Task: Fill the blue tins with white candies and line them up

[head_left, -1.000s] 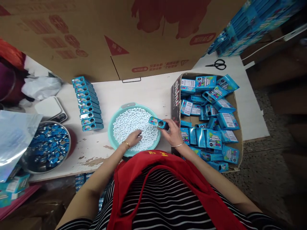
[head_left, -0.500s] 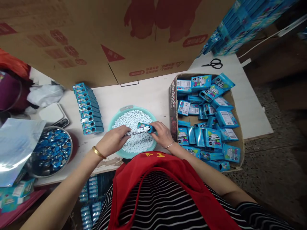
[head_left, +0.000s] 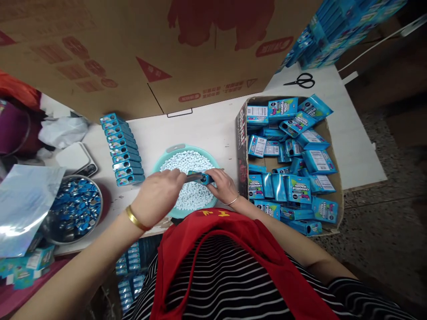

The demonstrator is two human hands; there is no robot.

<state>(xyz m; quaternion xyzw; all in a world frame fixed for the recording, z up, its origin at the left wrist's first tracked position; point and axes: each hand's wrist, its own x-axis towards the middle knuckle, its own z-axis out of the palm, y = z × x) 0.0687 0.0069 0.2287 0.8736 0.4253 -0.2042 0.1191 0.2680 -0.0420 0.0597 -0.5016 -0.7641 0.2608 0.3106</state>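
Whereas a second ago only the right hand [head_left: 223, 186] held the small blue box [head_left: 200, 178], both now grip it over the teal basin [head_left: 173, 150] of white pellets [head_left: 190, 162], left hand [head_left: 159, 195] closed on its end, suggesting filling is underway.

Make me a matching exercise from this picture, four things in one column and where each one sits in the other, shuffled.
Things:
1. scissors
2. small blue box
3. metal bowl of blue caps
4. row of blue boxes

Places:
A. lined up left of the teal basin of white pellets
B. far right end of the table, beyond the carton of packets
C. between the left hand and right hand, over the basin
D. near left edge, beside a silver foil bag

Pairs: 1-B, 2-C, 3-D, 4-A
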